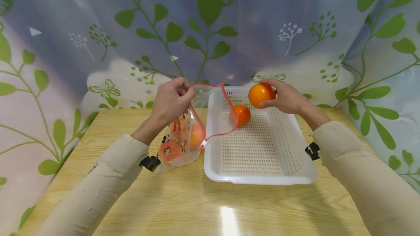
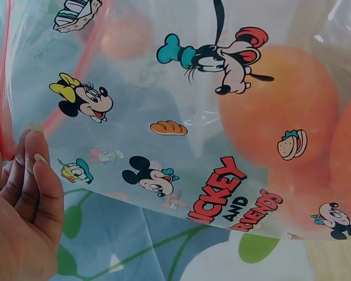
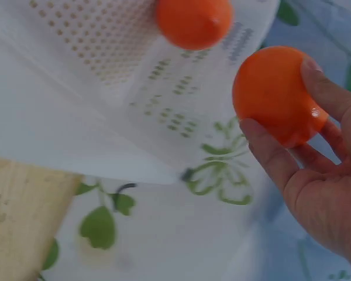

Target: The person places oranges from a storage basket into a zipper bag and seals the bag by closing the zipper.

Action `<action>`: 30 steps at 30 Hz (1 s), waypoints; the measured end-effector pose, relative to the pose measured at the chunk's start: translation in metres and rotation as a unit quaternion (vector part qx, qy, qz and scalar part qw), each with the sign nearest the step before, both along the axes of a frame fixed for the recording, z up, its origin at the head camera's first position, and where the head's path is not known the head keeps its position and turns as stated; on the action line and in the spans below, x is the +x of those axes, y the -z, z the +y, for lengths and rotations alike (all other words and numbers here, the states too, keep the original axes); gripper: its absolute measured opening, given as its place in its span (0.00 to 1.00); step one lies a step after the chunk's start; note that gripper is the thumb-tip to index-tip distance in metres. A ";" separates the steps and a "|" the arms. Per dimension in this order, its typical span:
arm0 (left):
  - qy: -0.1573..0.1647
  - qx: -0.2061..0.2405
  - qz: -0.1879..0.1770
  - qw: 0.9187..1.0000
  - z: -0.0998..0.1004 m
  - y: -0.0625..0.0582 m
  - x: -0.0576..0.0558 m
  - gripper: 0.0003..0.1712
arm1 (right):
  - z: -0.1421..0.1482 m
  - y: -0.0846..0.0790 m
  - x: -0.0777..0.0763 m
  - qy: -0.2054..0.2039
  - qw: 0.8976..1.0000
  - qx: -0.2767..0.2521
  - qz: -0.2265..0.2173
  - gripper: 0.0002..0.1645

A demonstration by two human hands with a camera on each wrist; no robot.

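Note:
My left hand (image 1: 174,99) pinches the red-edged rim of a clear zip bag (image 1: 178,156) printed with cartoon characters. The bag's mouth gapes toward the right, over the left side of a white plastic basket (image 1: 259,179). Several oranges (image 2: 275,111) show through the bag's wall in the left wrist view. My right hand (image 1: 285,95) holds one orange (image 1: 260,95) between thumb and fingers, raised above the back of the basket. Another orange (image 1: 243,115) lies inside the basket, its left part behind the bag's red rim.
Bag and basket stand on a light wooden table (image 1: 157,203). A curtain (image 1: 256,21) printed with green leaves and butterflies hangs right behind them and along both sides. Black clips or straps (image 1: 150,163) sit at both sleeve cuffs.

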State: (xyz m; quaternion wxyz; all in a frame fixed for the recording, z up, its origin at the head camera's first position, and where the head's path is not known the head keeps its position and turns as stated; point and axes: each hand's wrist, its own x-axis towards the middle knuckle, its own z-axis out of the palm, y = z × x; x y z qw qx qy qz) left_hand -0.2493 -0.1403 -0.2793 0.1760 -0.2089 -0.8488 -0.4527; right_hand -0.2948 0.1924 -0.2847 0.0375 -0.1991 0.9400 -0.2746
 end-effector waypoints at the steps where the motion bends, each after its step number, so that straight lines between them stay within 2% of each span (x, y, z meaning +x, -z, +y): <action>1: 0.000 0.001 0.001 1.000 0.000 0.000 0.000 0.09 | -0.002 -0.003 0.004 -0.004 1.000 -0.008 0.008 0.43; 10: 0.000 0.004 -0.006 1.000 0.004 0.000 0.001 0.09 | -0.020 -0.024 0.040 -0.028 0.994 -0.099 0.039 0.42; 18: 0.000 0.008 -0.009 1.000 0.005 0.002 0.000 0.09 | -0.046 -0.032 0.064 -0.121 0.974 -0.192 0.029 0.41; 21: 0.003 0.007 -0.013 1.000 0.007 0.003 0.000 0.09 | -0.056 -0.028 0.068 -0.144 0.969 -0.200 0.030 0.42; 25: 0.005 0.006 -0.014 1.000 0.009 0.004 0.000 0.09 | -0.069 -0.023 0.072 -0.162 0.968 -0.188 0.029 0.42; 30: 0.005 0.004 -0.009 1.000 0.011 0.004 0.001 0.10 | -0.080 -0.018 0.074 -0.173 0.968 -0.182 -0.002 0.42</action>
